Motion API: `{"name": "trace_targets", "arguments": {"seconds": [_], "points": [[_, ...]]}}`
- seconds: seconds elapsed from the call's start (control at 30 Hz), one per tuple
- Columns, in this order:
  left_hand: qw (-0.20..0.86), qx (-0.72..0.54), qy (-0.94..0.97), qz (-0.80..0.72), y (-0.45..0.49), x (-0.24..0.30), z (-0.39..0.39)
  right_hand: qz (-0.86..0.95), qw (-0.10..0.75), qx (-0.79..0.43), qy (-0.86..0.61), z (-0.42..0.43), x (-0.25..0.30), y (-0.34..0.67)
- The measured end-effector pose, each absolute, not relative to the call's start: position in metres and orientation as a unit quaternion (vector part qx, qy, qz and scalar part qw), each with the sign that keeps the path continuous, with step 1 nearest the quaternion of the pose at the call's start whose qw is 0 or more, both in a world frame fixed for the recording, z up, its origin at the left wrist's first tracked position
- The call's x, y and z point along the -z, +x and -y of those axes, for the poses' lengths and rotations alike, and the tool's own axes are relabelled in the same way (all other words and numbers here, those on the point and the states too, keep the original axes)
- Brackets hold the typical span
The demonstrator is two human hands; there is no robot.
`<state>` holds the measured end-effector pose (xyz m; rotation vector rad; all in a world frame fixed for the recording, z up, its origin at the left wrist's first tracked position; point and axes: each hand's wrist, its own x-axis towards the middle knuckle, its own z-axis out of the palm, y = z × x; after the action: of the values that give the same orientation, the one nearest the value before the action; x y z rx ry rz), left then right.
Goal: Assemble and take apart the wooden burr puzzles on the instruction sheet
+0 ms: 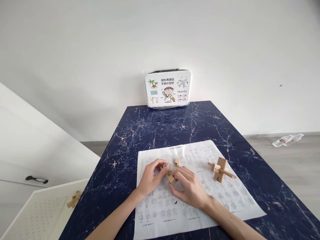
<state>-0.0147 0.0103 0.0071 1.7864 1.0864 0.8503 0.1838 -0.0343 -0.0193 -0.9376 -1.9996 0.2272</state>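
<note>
Thumb and fingers of my left hand are closed on a small wooden puzzle block with a dark letter, perhaps a G, on its end. My right hand is curled round the right side of a notched wooden puzzle piece, close against the left one. Fingers hide where the pieces meet, so I cannot tell whether they interlock. Just beyond my right fingertips is another pale notched block. All this is over a printed instruction sheet with rows of small puzzle drawings.
Right on the sheet stands a cross-shaped wooden puzzle marked with a letter. A white cartoon case leans against the wall at the back of the blue marbled table. Lower left, another wooden puzzle lies on a white perforated surface. A clear bottle lies on the floor.
</note>
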Motion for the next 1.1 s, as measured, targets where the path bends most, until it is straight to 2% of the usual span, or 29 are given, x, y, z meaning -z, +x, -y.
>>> {"name": "trace_targets", "arguments": {"seconds": [0.3, 0.63, 0.83, 0.97, 1.1], "points": [[0.429, -0.347, 0.711, -0.435, -0.014, -0.006, -0.01, 0.808, 0.439, -0.098, -0.382, 0.035, 0.019, 0.185], [0.413, -0.366, 0.691, -0.467, -0.012, -0.006, -0.006, 0.841, 0.416, -0.024, -0.345, 0.035, 0.017, 0.185], [0.394, -0.386, 0.664, -0.504, -0.013, 0.002, -0.01, 0.866, 0.403, -0.022, -0.296, 0.041, 0.013, 0.182], [0.38, -0.394, 0.654, -0.522, -0.015, 0.007, -0.016, 0.862, 0.425, -0.064, -0.27, 0.048, 0.013, 0.177], [0.371, -0.384, 0.67, -0.516, -0.016, 0.009, -0.016, 0.754, 0.496, -0.212, -0.374, 0.045, 0.015, 0.186]]}}
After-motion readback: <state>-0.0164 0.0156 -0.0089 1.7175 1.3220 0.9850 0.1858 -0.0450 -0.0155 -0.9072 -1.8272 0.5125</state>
